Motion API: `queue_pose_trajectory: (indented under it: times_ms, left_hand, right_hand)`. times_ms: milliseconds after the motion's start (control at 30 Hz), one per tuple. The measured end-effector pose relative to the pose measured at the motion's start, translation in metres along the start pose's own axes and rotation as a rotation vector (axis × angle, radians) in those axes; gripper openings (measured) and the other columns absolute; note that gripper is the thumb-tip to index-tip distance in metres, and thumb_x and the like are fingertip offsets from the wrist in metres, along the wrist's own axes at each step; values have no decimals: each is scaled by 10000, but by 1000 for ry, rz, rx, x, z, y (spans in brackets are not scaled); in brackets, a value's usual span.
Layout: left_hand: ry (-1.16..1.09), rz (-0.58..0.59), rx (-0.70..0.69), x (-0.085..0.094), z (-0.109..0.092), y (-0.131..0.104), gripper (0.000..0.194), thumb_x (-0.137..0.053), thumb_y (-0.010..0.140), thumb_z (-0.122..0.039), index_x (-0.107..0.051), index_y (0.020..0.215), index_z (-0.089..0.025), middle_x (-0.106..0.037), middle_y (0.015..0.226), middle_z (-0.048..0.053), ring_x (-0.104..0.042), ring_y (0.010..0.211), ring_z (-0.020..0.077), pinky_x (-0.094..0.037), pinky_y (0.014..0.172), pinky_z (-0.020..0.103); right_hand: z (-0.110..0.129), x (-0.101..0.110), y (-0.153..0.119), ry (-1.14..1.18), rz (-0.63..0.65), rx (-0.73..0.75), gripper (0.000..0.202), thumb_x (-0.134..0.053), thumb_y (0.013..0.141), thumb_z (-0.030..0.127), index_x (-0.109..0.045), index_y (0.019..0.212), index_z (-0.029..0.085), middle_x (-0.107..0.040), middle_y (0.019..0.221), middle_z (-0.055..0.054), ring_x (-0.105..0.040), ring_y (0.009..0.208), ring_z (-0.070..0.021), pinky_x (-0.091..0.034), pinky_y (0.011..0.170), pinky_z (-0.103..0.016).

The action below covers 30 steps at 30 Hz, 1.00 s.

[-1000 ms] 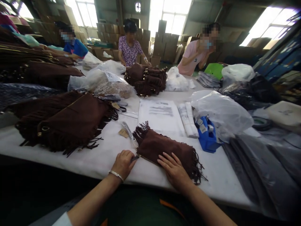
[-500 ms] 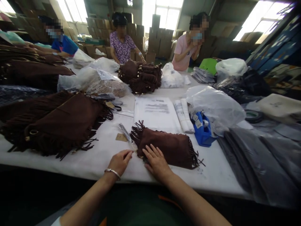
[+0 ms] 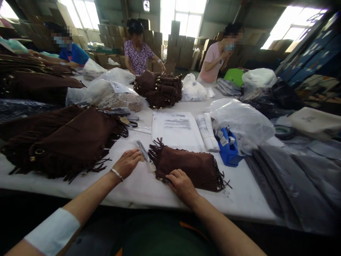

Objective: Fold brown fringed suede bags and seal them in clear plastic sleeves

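Observation:
A dark brown fringed bag [image 3: 193,167] lies flat on the white table in front of me. My right hand [image 3: 182,186] rests on its near left edge, fingers curled over the fabric and thumb side low, closed on that edge. To the left of the bag, my left hand [image 3: 127,163] reaches palm down with its fingers stretched out over a small tan tag, which it mostly hides. Just beyond those fingertips lies a narrow clear plastic packet [image 3: 144,151], touching the bag's left fringe. Small gold-coloured metal fittings [image 3: 160,179] show at the bag's near left corner.
Stacked brown fringed bags [image 3: 77,138] lie at left, more [image 3: 160,89] at the far side. Flat white plastic bags [image 3: 176,131], a blue tape dispenser [image 3: 229,147] and grey folded sheets [image 3: 282,185] surround the work. Three people stand across the table.
My left hand has moved left and away from me, off the bag's corner and onto the tan tag. My right hand's fingers have drawn back and curled at the bag's near edge.

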<state>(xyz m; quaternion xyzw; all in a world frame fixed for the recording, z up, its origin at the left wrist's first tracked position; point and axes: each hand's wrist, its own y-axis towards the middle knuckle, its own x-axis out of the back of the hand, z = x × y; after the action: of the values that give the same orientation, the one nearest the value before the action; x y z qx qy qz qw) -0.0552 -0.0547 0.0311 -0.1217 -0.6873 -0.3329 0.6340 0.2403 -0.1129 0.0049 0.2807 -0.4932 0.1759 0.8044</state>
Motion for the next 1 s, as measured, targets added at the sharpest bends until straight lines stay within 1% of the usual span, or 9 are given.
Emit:
queue_pose_trajectory:
  times_ms: [133, 267, 367, 467, 533, 600, 767, 867, 1000]
  left_hand:
    - [71, 29, -24, -13, 16, 16, 428, -396, 835, -12, -553, 1198, -176, -562, 1238, 125, -448, 1215, 270, -389, 968, 448]
    - [88, 57, -70, -20, 27, 47, 258, -470, 831, -55, -639, 983, -177, -574, 1226, 110, -423, 1245, 281, -380, 984, 455]
    - [88, 73, -120, -1, 30, 45, 258, -438, 841, -31, -626, 961, -161, -573, 1229, 106, -379, 1288, 249, -327, 1041, 436]
    - [110, 92, -135, 30, 22, 16, 288, -389, 857, -29, -613, 996, -143, -618, 1119, 131, -497, 1172, 248, -366, 1004, 438]
    - [91, 123, -46, 47, 5, -13, 262, -407, 861, -83, -607, 1022, -132, -649, 960, 133, -591, 982, 256, -448, 892, 427]
    - [-80, 206, 216, 54, -22, -41, 279, -474, 835, -186, -580, 1088, -130, -646, 887, 111, -612, 858, 243, -488, 800, 392]
    - [-1084, 606, 865, 34, -108, -65, 517, -567, 710, -474, -496, 1093, -133, -507, 601, -50, -513, 474, 144, -439, 438, 262]
    - [-1366, 614, 941, 17, -142, -45, 566, -505, 682, -645, -490, 939, -141, -474, 556, -63, -452, 378, 107, -385, 349, 233]
    - [-1425, 611, 897, -4, -168, -7, 510, -417, 738, -650, -450, 880, -161, -586, 617, 9, -585, 476, 155, -449, 377, 236]
  right_hand:
    - [-3, 2, 2, 31, 16, 35, 227, -605, 835, 141, -625, 1052, 203, -597, 943, -54, -524, 910, -199, -454, 858, -338]
    - [-2, 6, 3, 37, 23, 27, 234, -621, 814, 123, -617, 1036, 196, -591, 940, -54, -522, 913, -200, -458, 847, -335]
    - [-2, 5, 0, 54, 15, -4, 236, -624, 811, 130, -608, 1035, 200, -585, 943, -51, -521, 920, -200, -456, 839, -336]
    - [-3, 4, -1, 101, 9, -38, 229, -619, 821, 153, -604, 1041, 215, -579, 953, -47, -515, 926, -202, -444, 844, -344]
    - [-4, 4, -2, 138, 16, -62, 226, -621, 817, 158, -608, 1035, 219, -577, 953, -47, -512, 926, -205, -436, 848, -349]
    - [-4, 5, 0, 156, 35, -89, 224, -623, 810, 155, -613, 1024, 219, -576, 953, -48, -509, 926, -207, -431, 851, -348]
    - [0, 9, 6, 142, 115, -140, 273, -621, 782, 135, -612, 1046, 205, -572, 975, -61, -500, 954, -217, -417, 873, -342]
    - [0, 13, 10, 139, 151, -133, 282, -626, 769, 131, -618, 1042, 199, -579, 972, -66, -509, 957, -216, -417, 870, -330]
    - [-6, 24, 20, 164, 233, -114, 221, -638, 787, 188, -639, 1008, 193, -608, 947, -55, -552, 914, -191, -438, 831, -284]
